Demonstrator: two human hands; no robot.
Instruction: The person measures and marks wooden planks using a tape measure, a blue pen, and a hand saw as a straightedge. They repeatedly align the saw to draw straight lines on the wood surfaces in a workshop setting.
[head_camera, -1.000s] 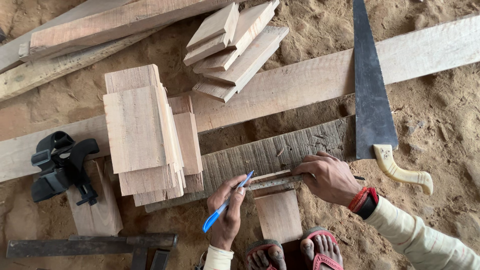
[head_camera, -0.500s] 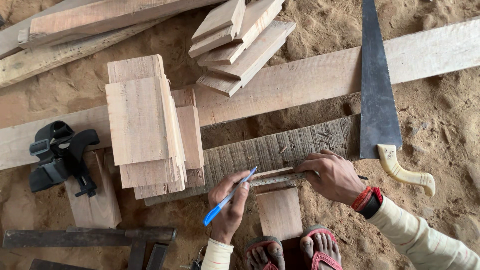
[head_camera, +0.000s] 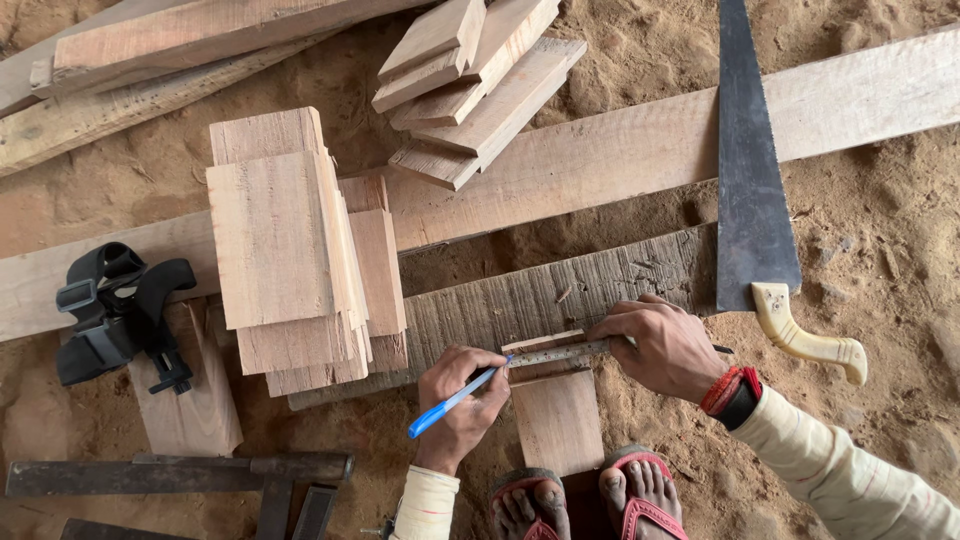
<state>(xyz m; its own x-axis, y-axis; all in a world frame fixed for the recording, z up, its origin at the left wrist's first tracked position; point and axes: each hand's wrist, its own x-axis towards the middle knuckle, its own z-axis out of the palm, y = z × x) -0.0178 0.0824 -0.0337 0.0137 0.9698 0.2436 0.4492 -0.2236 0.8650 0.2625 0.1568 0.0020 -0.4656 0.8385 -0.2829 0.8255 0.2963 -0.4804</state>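
**Marking a short board against a ruler on the sandy floor**

Head view: the person's left hand (head_camera: 462, 400) is closed around a blue plastic pen (head_camera: 450, 402), the fingers pinching its barrel with the tip aimed at the far end of a small pale rectangular wooden board (head_camera: 557, 420). The right hand (head_camera: 668, 347) lies with fingers spread and pressed flat on a thin grey metal ruler (head_camera: 558, 353), pinning it across that board's far end, just in front of a weathered grey plank (head_camera: 560, 290). The board sits near the person's feet, in red sandals (head_camera: 640, 500).

The step in hand looks like drawing a measured line: ruler held, pen at its edge. The next move calls for a firm ruler and a steady stroke along it.

To the left stands a stack of cut pale wood pieces (head_camera: 290, 260); further left lies a black clamp-like tool (head_camera: 115, 315). A dark-bladed handsaw with a cream handle (head_camera: 755, 200) rests at the right across a long light plank (head_camera: 620, 150).

The pen tip's contact with the wood is hard to make out, and any drawn line cannot be seen. The ruler's right end is hidden under the hand. The saw's tip and the dark metal bars (head_camera: 180, 475) at the near left are cut off by the frame.
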